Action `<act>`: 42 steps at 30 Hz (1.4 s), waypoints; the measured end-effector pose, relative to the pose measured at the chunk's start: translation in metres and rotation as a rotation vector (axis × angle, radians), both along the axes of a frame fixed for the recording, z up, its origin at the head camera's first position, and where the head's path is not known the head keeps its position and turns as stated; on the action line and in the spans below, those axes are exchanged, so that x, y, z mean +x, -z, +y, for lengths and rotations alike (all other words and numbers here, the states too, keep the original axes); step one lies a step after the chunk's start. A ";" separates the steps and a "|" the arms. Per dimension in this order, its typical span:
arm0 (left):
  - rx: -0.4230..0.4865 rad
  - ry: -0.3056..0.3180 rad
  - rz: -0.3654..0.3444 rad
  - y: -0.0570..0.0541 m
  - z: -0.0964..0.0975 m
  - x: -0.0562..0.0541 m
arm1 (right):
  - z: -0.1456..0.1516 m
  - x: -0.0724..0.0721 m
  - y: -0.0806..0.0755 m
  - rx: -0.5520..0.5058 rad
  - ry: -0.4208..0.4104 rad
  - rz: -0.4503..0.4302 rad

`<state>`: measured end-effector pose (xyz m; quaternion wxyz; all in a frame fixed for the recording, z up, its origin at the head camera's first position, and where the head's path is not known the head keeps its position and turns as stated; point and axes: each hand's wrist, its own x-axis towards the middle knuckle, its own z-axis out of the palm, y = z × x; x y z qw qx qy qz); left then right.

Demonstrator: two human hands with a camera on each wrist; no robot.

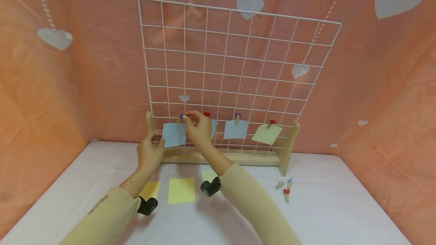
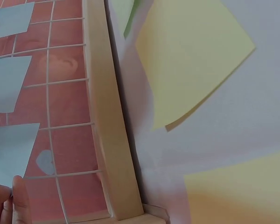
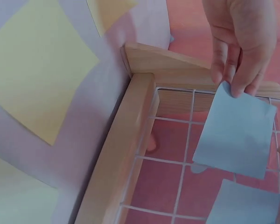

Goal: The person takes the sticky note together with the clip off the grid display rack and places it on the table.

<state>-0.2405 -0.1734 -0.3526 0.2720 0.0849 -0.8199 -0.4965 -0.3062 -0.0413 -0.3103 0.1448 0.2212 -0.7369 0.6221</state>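
Observation:
My left hand (image 1: 150, 152) pinches the left edge of a blue paper note (image 1: 174, 135), thumb and fingertips on it. The same blue note (image 3: 238, 130) overlaps the wire grid near its left wooden foot in the right wrist view. My right hand (image 1: 199, 128) pinches a small wooden clothespin with a blue top (image 1: 182, 116) at the note's upper edge. Whether the clothespin bites the paper and wire I cannot tell. To the right, a second blue note partly behind my right hand, a third blue note (image 1: 235, 130) and a pale green note (image 1: 267, 134) hang from clothespins.
The white wire grid (image 1: 235, 54) stands in a wooden base (image 1: 253, 159) on the white table. Yellow notes (image 1: 181, 190) and a pale green note lie in front, partly under my forearms. Several loose clothespins (image 1: 286, 195) lie at right. Pink cloth surrounds the table.

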 end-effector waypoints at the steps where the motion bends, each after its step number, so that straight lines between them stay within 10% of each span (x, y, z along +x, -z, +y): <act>1: -0.001 -0.001 -0.003 0.001 0.000 0.000 | 0.002 0.000 0.001 -0.008 -0.005 -0.012; 42: -0.006 0.040 -0.099 0.016 0.002 0.030 | 0.052 0.024 0.026 -0.119 -0.066 -0.232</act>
